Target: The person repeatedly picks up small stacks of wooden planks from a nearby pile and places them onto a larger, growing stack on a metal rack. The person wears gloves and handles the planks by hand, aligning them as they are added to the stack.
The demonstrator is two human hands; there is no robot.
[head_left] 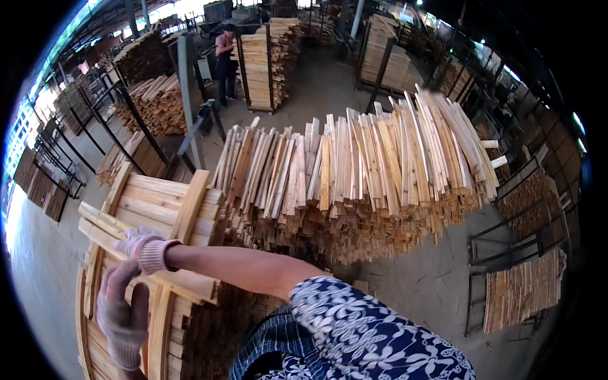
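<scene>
My right hand (144, 248), in a pale pinkish knit glove, reaches across to the left and closes over a few wooden strips (101, 229). These strips lie across the top of a stack of wooden slats (149, 201); the fingers' undersides are hidden. Just below it, my left hand (123, 313), gloved likewise, is held over the stack's near part with thumb and fingers apart. Its fingertips are close to the right hand, and I see nothing in its grasp. Two crosswise battens (190, 206) rest on the slats.
A large, uneven pile of wooden strips (354, 164) stands ahead to the right. Beyond it, a person (226, 60) stands by a racked wood stack (256, 66). Metal posts (188, 95) rise at the left. Right of me, a metal rack (475, 304) stands beside another strip stack (522, 291).
</scene>
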